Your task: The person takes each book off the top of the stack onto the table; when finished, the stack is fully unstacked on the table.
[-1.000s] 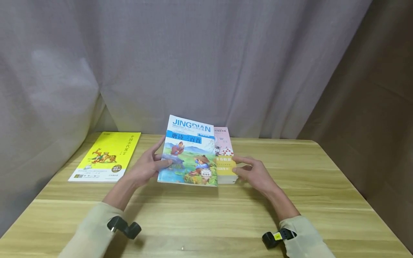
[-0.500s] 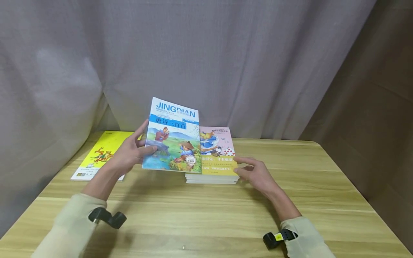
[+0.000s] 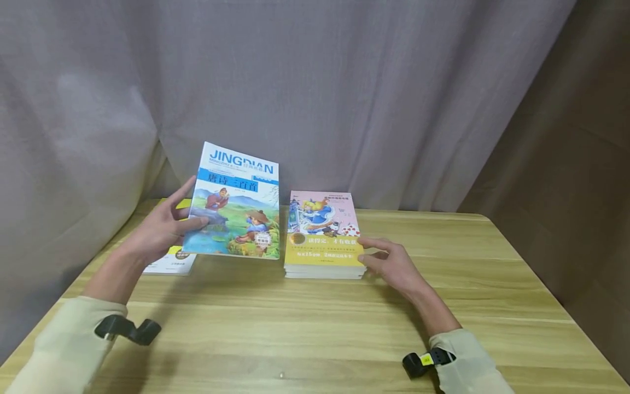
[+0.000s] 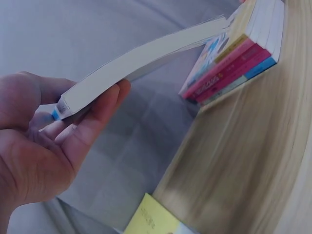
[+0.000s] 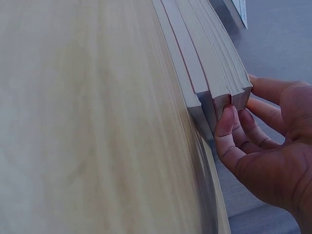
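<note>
A thin paperback with a blue-and-white cover (image 3: 236,205) is in my left hand (image 3: 162,227), raised above the table and left of centre. My thumb lies on its cover and the fingers reach underneath; in the left wrist view its page block (image 4: 141,58) bends in a curve. On the table stands a stack of books (image 3: 322,227), topped by a pink and yellow cover. My right hand (image 3: 394,265) touches the stack's right side with bent, spread fingertips. In the right wrist view its fingertips (image 5: 225,122) rest against the page edges.
A yellow and white book (image 3: 169,264) lies flat at the table's left, mostly hidden behind my left hand and the raised book. The wooden table (image 3: 315,334) ends at a grey curtain (image 3: 315,82) along the back.
My left hand has lifted the blue-and-white book up and left, off the stack, uncovering the pink and yellow cover and overlapping the yellow book. My right hand stays at the stack's side.
</note>
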Demonstrator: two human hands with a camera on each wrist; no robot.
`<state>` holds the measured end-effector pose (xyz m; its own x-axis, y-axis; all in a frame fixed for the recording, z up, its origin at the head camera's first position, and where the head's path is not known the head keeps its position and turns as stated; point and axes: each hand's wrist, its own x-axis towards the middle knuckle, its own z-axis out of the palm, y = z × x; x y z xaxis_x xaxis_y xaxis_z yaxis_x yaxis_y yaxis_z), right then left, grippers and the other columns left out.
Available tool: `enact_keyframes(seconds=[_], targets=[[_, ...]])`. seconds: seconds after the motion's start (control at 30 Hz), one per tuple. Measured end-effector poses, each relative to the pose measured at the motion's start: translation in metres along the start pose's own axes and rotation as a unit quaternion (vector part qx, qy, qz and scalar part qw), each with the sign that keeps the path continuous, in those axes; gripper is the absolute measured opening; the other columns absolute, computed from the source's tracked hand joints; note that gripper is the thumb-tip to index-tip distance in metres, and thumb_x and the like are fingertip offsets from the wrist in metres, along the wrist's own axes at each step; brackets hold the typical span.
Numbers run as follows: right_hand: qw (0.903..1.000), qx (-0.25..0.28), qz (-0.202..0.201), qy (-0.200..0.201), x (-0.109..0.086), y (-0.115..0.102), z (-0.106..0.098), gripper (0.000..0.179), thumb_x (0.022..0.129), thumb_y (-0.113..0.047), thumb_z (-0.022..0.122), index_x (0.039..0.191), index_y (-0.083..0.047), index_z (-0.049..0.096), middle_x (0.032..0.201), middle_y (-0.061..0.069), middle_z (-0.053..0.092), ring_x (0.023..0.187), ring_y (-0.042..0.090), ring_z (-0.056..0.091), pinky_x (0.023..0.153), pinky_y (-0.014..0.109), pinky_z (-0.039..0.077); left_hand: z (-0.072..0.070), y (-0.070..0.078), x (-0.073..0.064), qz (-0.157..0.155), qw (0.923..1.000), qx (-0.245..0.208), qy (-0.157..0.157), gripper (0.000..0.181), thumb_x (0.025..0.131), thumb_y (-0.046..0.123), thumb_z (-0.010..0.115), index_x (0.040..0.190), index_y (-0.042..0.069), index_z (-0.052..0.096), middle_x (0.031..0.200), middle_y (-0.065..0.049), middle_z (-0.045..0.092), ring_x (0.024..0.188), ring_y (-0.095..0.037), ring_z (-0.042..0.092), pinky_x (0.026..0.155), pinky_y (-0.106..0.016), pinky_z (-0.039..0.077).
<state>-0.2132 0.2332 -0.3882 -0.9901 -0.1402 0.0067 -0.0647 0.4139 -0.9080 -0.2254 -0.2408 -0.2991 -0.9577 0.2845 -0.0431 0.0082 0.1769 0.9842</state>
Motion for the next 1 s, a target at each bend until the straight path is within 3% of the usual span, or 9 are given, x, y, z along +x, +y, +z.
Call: enact_keyframes(seconds=[0.1, 0.2, 0.27, 0.3, 0.37, 0.47, 0.6, 0.83, 1.0], targets=[[1.0, -0.003, -0.003, 0.0, 0.0, 0.0, -0.001, 0.055, 0.099, -0.019, 0.074, 0.15, -0.005, 0.059, 0.155, 0.024, 0.051, 0.086, 0.024, 0.073, 0.074, 0.031, 0.06, -0.005, -0.007, 0.001, -0.005, 0.9997, -0.018, -0.015, 0.098, 0.106, 0.003, 0.061, 0.169, 0.042, -0.003, 0.118, 0.011, 0.073, 0.094, -0.015, 0.078, 0.075, -0.029, 0.066], [1.0, -0.006, -0.001, 0.001, 0.0, 0.0, -0.001, 0.054, 0.099, -0.019, 0.074, 0.15, -0.006, 0.059, 0.155, 0.024, 0.05, 0.087, 0.024, 0.073, 0.076, 0.033, 0.061, -0.006, -0.02, 0.005, -0.018, 0.9994, -0.022, -0.021, 0.097, 0.105, 0.003, 0.062, 0.17, 0.04, -0.001, 0.113, 0.01, 0.077, 0.086, -0.014, 0.076, 0.057, -0.02, 0.053], [1.0, -0.006, 0.001, 0.001, -0.001, 0.0, -0.001, 0.054, 0.099, -0.019, 0.074, 0.15, -0.006, 0.059, 0.155, 0.023, 0.05, 0.088, 0.024, 0.072, 0.078, 0.034, 0.061, -0.005, -0.031, 0.008, -0.03, 0.999, -0.022, -0.023, 0.098, 0.105, 0.005, 0.063, 0.17, 0.038, -0.001, 0.116, 0.007, 0.077, 0.085, -0.014, 0.076, 0.053, -0.019, 0.048], [1.0, -0.006, 0.001, 0.001, -0.001, -0.001, -0.001, 0.054, 0.099, -0.019, 0.074, 0.15, -0.006, 0.059, 0.156, 0.023, 0.049, 0.089, 0.024, 0.072, 0.078, 0.034, 0.061, -0.004, -0.037, 0.01, -0.037, 0.9988, -0.021, -0.023, 0.097, 0.105, 0.005, 0.063, 0.17, 0.037, -0.001, 0.119, 0.004, 0.077, 0.084, -0.014, 0.076, 0.051, -0.018, 0.044], [1.0, -0.003, 0.001, 0.002, -0.002, -0.001, 0.0, 0.054, 0.099, -0.018, 0.074, 0.149, -0.005, 0.059, 0.156, 0.024, 0.049, 0.089, 0.024, 0.072, 0.078, 0.034, 0.061, -0.002, -0.049, 0.014, -0.052, 0.998, -0.024, -0.029, 0.097, 0.105, 0.006, 0.063, 0.171, 0.035, -0.003, 0.131, -0.008, 0.073, 0.09, -0.016, 0.077, 0.06, -0.02, 0.056], [1.0, 0.002, 0.0, 0.002, -0.001, -0.002, 0.0, 0.055, 0.098, -0.017, 0.075, 0.149, -0.004, 0.059, 0.156, 0.025, 0.049, 0.089, 0.023, 0.073, 0.076, 0.032, 0.061, 0.002, -0.063, 0.02, -0.078, 0.9961, -0.021, -0.037, 0.096, 0.106, 0.008, 0.062, 0.171, 0.032, -0.005, 0.15, -0.026, 0.058, 0.092, -0.017, 0.077, 0.065, -0.022, 0.058], [1.0, 0.003, 0.001, 0.002, -0.001, -0.003, 0.001, 0.054, 0.098, -0.017, 0.075, 0.149, -0.005, 0.059, 0.156, 0.024, 0.049, 0.088, 0.022, 0.073, 0.075, 0.032, 0.061, 0.004, -0.072, 0.026, -0.106, 0.9935, 0.028, -0.029, 0.093, 0.106, 0.013, 0.061, 0.171, 0.032, -0.004, 0.15, -0.032, 0.053, 0.072, -0.011, 0.067, 0.05, -0.021, 0.037], [1.0, -0.002, -0.008, 0.001, 0.001, -0.001, -0.001, 0.054, 0.099, -0.018, 0.074, 0.149, -0.005, 0.059, 0.157, 0.024, 0.049, 0.088, 0.022, 0.073, 0.077, 0.033, 0.062, 0.012, -0.074, 0.038, -0.117, 0.9887, 0.092, -0.021, 0.091, 0.105, 0.011, 0.063, 0.171, 0.017, 0.001, 0.127, -0.029, 0.066, 0.073, -0.013, 0.07, 0.06, -0.026, 0.056], [1.0, -0.006, -0.002, -0.002, 0.0, 0.001, 0.0, 0.054, 0.099, -0.019, 0.074, 0.15, -0.007, 0.059, 0.157, 0.023, 0.048, 0.088, 0.024, 0.074, 0.079, 0.033, 0.061, 0.016, -0.076, 0.043, -0.143, 0.9795, 0.142, 0.001, 0.088, 0.104, 0.012, 0.064, 0.171, 0.017, 0.007, 0.132, -0.03, 0.057, 0.055, -0.011, 0.046, 0.05, -0.025, 0.039]])
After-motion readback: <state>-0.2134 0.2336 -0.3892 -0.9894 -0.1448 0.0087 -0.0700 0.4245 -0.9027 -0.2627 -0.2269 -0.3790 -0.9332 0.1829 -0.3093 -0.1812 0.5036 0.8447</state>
